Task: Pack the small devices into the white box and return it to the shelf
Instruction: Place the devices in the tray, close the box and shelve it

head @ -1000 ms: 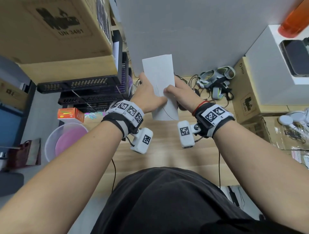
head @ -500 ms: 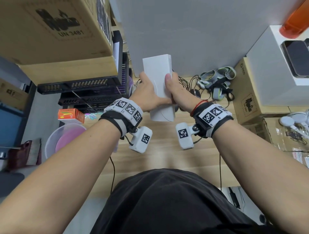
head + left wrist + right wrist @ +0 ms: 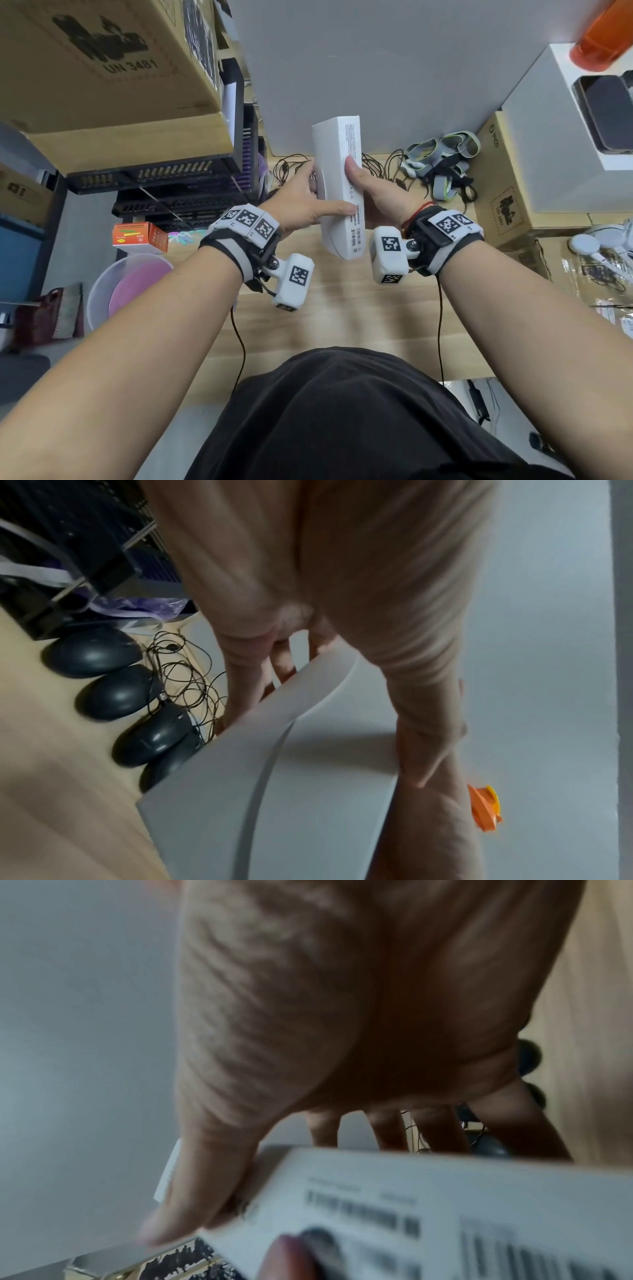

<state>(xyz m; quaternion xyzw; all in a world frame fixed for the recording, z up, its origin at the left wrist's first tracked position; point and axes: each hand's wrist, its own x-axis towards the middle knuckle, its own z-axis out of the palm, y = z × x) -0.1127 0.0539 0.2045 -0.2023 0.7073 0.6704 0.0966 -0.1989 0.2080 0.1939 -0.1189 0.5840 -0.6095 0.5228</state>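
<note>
Both hands hold the long white box (image 3: 337,178) above the wooden table (image 3: 335,308), turned on edge with its labelled narrow side facing me. My left hand (image 3: 305,202) grips its left face, thumb laid across the near part. On the labelled side rests the thumb of my right hand (image 3: 376,192), which grips from the right with its fingers behind. In the left wrist view the white box (image 3: 274,791) is closed, and several black mice (image 3: 116,693) with tangled cables lie on the table beside it. The barcode label (image 3: 445,1218) shows in the right wrist view.
The wooden shelf (image 3: 130,150) at the left carries a cardboard carton, with black trays (image 3: 171,174) beneath. An orange pack (image 3: 140,236) and a plastic bowl (image 3: 126,291) sit lower left. Grey straps (image 3: 442,161), a cardboard box (image 3: 507,195) and a large white box (image 3: 565,137) crowd the right.
The box has turned from its broad face toward me onto its edge, labelled side up, and risen a little. My right thumb has shifted onto that labelled side.
</note>
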